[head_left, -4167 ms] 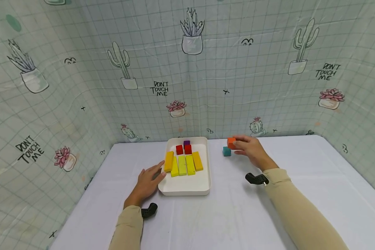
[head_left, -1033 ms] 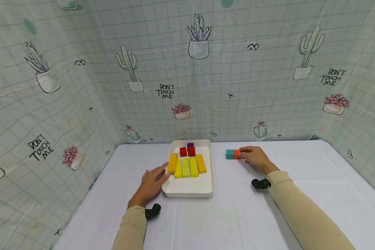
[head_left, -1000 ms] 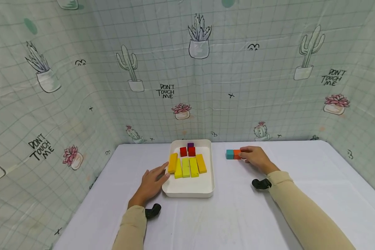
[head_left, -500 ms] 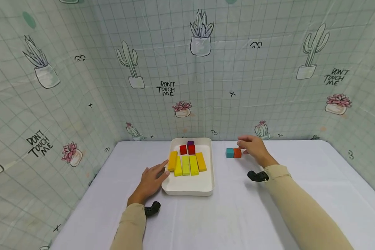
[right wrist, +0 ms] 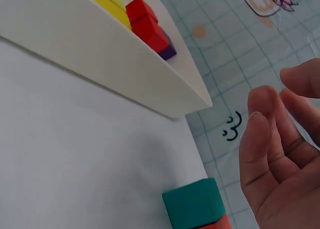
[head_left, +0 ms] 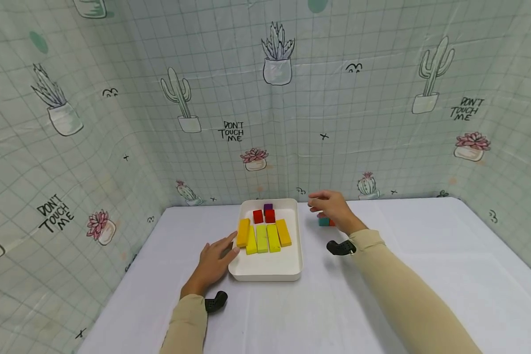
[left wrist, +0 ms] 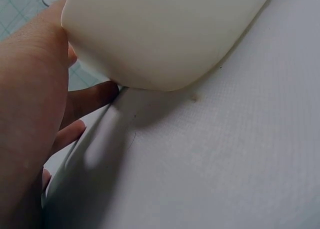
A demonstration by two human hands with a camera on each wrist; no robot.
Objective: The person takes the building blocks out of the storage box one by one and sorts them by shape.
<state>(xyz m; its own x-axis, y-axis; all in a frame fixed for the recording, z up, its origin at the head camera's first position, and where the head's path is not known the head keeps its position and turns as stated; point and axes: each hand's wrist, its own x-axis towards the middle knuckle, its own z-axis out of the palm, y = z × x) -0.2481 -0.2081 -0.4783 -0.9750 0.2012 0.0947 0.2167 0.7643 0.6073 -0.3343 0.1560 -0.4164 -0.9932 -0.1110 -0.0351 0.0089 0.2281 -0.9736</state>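
Observation:
A white tray [head_left: 265, 265] holds several yellow and yellow-green bar blocks [head_left: 262, 239], two red cubes [head_left: 270, 216] and a purple cube [head_left: 268, 207]. My left hand [head_left: 212, 263] rests against the tray's left side, fingers extended; in the left wrist view, a fingertip [left wrist: 107, 92] touches the tray's lower wall. Right of the tray, a teal cube [head_left: 323, 221] and an orange cube [head_left: 332, 222] stand side by side on the table, partly covered by my right hand [head_left: 334, 209]. That hand hovers above them with loosely bent fingers and holds nothing, as the right wrist view confirms.
A white cloth covers the table [head_left: 283, 314]. Patterned fabric [head_left: 212, 98] with cactus drawings rises behind and at both sides. A black camera mount [head_left: 216, 302] sits on the left wrist, another mount [head_left: 340, 248] on the right.
Earlier my right hand held the orange cube in the air, then set it down against the teal cube's right side. It has let go, lifted and moved left toward the tray. My left hand stays put.

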